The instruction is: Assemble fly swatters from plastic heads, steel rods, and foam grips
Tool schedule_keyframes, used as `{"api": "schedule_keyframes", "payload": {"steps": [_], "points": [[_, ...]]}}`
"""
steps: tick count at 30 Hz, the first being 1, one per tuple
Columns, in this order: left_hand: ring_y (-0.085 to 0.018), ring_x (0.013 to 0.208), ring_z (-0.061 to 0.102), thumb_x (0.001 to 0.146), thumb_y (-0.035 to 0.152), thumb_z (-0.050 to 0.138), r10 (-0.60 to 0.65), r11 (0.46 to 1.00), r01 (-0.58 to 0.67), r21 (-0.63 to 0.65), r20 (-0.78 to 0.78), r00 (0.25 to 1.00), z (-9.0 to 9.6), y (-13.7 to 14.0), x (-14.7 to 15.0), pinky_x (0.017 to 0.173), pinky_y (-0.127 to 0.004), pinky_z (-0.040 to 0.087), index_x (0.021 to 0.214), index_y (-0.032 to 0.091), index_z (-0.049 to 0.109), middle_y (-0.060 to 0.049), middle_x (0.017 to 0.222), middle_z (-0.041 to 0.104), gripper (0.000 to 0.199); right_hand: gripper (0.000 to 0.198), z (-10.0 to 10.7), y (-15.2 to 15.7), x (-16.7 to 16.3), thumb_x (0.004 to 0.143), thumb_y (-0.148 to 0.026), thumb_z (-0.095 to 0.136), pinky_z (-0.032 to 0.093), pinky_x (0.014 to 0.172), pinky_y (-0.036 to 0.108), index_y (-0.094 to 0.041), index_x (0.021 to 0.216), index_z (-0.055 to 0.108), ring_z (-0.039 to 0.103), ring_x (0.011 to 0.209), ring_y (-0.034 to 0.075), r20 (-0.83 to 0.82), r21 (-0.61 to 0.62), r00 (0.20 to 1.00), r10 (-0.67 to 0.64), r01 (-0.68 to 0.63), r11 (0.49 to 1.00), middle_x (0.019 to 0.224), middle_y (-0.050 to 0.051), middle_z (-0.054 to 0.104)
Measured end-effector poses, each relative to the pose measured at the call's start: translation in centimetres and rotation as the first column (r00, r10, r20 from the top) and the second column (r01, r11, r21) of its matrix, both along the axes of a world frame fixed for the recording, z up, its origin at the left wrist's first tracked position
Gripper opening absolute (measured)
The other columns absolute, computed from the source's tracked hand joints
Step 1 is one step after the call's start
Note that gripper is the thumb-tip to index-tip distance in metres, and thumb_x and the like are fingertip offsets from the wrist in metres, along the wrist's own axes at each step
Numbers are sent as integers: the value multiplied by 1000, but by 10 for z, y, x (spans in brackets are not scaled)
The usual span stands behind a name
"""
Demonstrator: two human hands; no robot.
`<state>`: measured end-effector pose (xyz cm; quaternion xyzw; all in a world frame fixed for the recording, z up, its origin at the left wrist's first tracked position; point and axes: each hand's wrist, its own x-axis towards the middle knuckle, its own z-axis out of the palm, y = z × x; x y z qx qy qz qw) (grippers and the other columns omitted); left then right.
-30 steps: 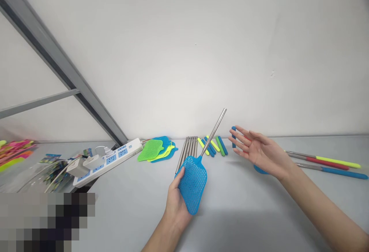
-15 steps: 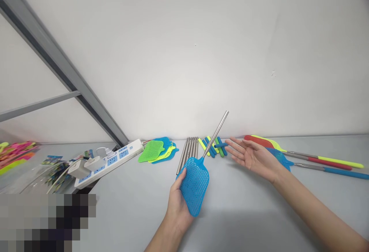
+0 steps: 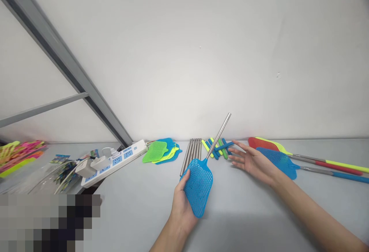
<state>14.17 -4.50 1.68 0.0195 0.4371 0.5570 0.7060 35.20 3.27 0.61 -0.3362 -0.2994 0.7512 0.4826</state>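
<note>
My left hand (image 3: 182, 202) is closed round a blue fly swatter (image 3: 198, 184), thumb on the mesh head and fingers behind it. A bare steel rod (image 3: 220, 133) runs up and right from the swatter's neck. My right hand (image 3: 253, 161) is open, fingers spread and pointing left. At its fingertips lies the end of a blue grip sleeve (image 3: 224, 146), crosswise over several yellow, green and blue sleeves (image 3: 223, 154); whether they touch I cannot tell. Left of these, several steel rods (image 3: 191, 152) lie side by side. Green, yellow and blue swatter heads (image 3: 155, 152) are piled farther left.
Swatters with coloured handles (image 3: 343, 167) lie at the right, partly behind my right hand. A white power strip (image 3: 122, 159) with plugged-in adapters lies at the left, near plastic bags (image 3: 63, 171) and colourful items (image 3: 21, 156). A grey metal frame (image 3: 86, 90) stands against the wall.
The whole view has shifted slightly, moving things rightward. The blue sleeve by my right fingertips now lies more slanted, with its left end lower. My left hand keeps hold of the swatter.
</note>
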Motion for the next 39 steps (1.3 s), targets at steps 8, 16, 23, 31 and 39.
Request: {"api": "schedule_keyframes", "payload": {"steps": [8,16,23,31,39], "points": [[-15,44,58,66,32,61,-21,1000,20,-17,-27,999,-4,0,0,42,-23,42,93,16,58,-1,61,65,32,35,8,18,4,70,-20,56,53,66,32,-27,104,49,60,75,18,89,-72,967,-239,246,967,94,4,47],[-15,45,58,65,32,61,-17,999,16,-41,-40,999,-3,-1,0,42,-24,42,91,16,58,0,62,65,31,23,-4,49,-3,75,-7,42,55,59,28,-15,96,43,58,82,19,-236,-247,940,-247,188,951,89,9,46],[-16,45,58,67,32,59,-33,999,31,-36,-55,998,-3,2,-2,45,-24,45,93,16,59,-2,59,65,31,21,-4,53,3,80,-9,30,53,52,24,-11,97,41,58,69,14,-397,-348,888,-230,86,933,81,10,51],[-16,65,63,68,26,60,21,1000,-22,-7,-25,999,-5,5,-4,65,-27,50,91,16,60,-4,74,67,25,12,32,45,35,75,-7,39,24,23,16,-18,77,44,25,31,7,-444,-308,874,-198,59,949,41,-8,27],[-21,77,62,68,23,60,23,995,-15,101,-77,997,-12,10,-11,74,-33,49,94,15,60,-7,87,66,27,13,46,39,65,73,-6,40,26,28,16,-18,75,42,26,35,7,-475,-169,842,-257,200,965,44,-7,29]]}}
